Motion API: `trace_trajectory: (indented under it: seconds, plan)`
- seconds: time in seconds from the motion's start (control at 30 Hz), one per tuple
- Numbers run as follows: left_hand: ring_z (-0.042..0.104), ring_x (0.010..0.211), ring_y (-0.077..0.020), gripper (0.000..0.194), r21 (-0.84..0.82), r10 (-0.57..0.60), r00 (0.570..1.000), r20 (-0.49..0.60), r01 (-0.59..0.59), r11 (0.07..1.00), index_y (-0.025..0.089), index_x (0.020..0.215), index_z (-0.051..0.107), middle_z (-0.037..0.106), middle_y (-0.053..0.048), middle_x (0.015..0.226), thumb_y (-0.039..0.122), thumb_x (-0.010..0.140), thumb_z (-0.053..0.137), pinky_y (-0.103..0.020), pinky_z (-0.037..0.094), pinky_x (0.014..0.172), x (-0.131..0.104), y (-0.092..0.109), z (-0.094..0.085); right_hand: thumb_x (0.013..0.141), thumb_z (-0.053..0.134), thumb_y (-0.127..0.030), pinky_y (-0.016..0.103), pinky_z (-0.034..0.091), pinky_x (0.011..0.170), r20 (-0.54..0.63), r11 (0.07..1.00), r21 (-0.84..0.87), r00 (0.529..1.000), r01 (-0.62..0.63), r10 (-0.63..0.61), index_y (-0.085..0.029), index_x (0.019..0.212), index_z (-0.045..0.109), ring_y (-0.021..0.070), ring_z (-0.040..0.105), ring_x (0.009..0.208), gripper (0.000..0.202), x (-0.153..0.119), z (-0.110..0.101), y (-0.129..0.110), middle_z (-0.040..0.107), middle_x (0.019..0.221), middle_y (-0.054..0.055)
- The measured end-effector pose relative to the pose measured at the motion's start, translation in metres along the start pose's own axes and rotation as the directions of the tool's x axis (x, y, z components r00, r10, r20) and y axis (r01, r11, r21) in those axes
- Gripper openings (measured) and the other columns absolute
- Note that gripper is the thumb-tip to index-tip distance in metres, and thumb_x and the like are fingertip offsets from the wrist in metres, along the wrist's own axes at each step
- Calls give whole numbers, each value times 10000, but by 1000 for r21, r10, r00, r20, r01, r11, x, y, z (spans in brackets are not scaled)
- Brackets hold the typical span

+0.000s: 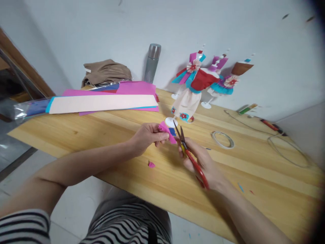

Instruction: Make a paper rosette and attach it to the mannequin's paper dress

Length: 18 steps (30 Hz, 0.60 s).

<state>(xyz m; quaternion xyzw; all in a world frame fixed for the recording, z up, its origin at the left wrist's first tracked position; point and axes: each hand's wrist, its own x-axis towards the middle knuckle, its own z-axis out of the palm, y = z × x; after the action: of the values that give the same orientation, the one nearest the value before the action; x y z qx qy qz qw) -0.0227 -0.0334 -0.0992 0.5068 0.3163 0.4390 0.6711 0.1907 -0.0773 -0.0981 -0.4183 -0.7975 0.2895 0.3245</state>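
My left hand (149,136) pinches a small piece of pink crepe paper (167,130) above the wooden table. In my right hand (196,156) is a pair of red-handled scissors (188,150), blades parted a little and pointing up and away, just right of the pink paper. Blue fringed paper (172,131) shows behind the pink piece. On the table below my left hand lies a pink scrap (151,164). Beyond my hands stands a small dress form (186,101) in a red, blue and cream paper dress on a white round base.
More dressed forms (231,81) stand against the wall beside a grey thermos (152,62). Coloured paper sheets (104,103) and a brown cloth (109,72) lie at the left. At right are a tape roll (222,139), a cable (270,139) and a red-and-black tool (271,126).
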Motion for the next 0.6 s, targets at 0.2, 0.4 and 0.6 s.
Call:
trace_trajectory:
  seconds: [0.2, 0.4, 0.6]
  plan:
    - [515, 506, -55, 155, 50, -67, 998, 9, 67, 996, 116, 647, 697, 617, 13, 549, 257, 626, 759, -168, 400, 464, -3, 4, 2, 887, 559, -546, 392, 509, 754, 44, 999, 1, 999, 32, -32, -235, 1007, 620, 238, 603, 739, 339, 6, 9, -11, 540, 706, 16]
    - [523, 502, -58, 132, 86, -113, 993, -26, 115, 990, 100, 646, 699, 622, 2, 545, 221, 670, 745, -172, 404, 470, -5, 6, 4, 886, 559, -552, 368, 485, 735, 72, 999, 37, 997, 2, -5, -222, 972, 609, 217, 564, 712, 344, 7, 15, -11, 551, 718, 15]
    - [501, 468, -47, 100, 86, -151, 987, -46, 155, 984, 103, 623, 687, 596, 20, 502, 168, 681, 736, -162, 386, 459, -7, 7, 5, 871, 567, -605, 336, 450, 683, 68, 997, 77, 997, -26, 21, -233, 891, 593, 183, 496, 649, 373, 7, 18, -11, 541, 721, 5]
